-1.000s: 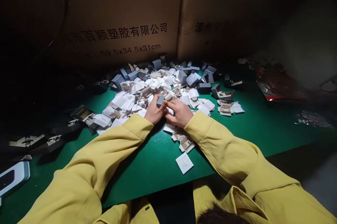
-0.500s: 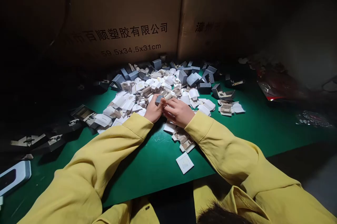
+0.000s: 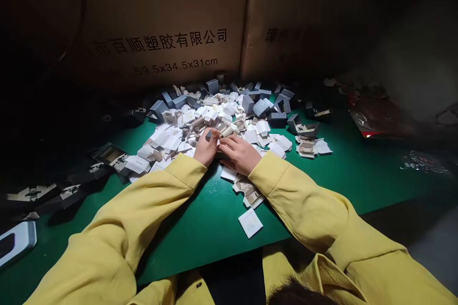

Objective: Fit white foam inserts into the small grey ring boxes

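Observation:
In the head view, my left hand is closed around a small dark blue-grey box, its thumb upright against it. Pressed close beside it, my right hand has its fingers bent onto the same box. Most of the box is hidden behind the fingers. Just beyond both hands lies a heap of white folded card pieces. Below my right hand are a beige folded card insert and a flat white square card.
Behind the heap are several blue-grey boxes, with cardboard cartons against the back. Open dark boxes lie at left on the green table, near a white device. A red plastic bag sits at right.
The box has turned or sunk lower between my hands, so less of its blue-grey face shows. My left thumb now points up. The view has shifted slightly.

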Demonstrator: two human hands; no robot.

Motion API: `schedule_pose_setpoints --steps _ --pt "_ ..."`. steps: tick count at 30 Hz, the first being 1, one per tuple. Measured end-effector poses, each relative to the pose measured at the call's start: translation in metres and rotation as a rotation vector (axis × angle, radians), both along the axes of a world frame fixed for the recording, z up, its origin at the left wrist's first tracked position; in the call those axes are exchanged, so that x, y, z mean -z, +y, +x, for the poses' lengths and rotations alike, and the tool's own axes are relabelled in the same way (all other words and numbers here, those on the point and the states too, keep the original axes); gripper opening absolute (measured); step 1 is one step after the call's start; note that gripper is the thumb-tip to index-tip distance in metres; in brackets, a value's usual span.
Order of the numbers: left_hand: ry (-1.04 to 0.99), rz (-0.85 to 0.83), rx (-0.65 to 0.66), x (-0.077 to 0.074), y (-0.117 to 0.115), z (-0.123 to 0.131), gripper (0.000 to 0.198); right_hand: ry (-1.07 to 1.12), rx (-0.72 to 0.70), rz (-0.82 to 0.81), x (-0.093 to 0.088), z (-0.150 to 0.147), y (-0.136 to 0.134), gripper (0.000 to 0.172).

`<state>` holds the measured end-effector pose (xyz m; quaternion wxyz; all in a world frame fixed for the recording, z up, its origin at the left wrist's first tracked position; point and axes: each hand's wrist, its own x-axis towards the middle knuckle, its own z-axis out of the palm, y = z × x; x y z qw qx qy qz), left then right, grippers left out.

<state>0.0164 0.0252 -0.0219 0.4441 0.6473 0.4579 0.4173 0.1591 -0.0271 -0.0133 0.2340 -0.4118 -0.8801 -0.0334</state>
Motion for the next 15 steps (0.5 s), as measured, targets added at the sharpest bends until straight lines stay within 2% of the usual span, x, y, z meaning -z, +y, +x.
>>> schedule_pose_setpoints --steps 7,11,15 --pt "0.071 0.085 0.06 -0.0019 -0.0018 -0.0032 0.064 0.054 -0.002 0.015 0.0034 0.0034 -0.0005 0.033" --pt "0.096 0.096 0.153 -0.0027 -0.0048 -0.0038 0.063 0.072 -0.019 0.001 0.002 0.0031 -0.0002 0.036" --pt "0.098 0.072 0.193 -0.0074 -0.0092 -0.003 0.066 0.161 -0.075 -0.079 0.0027 0.0024 0.0039 0.03"
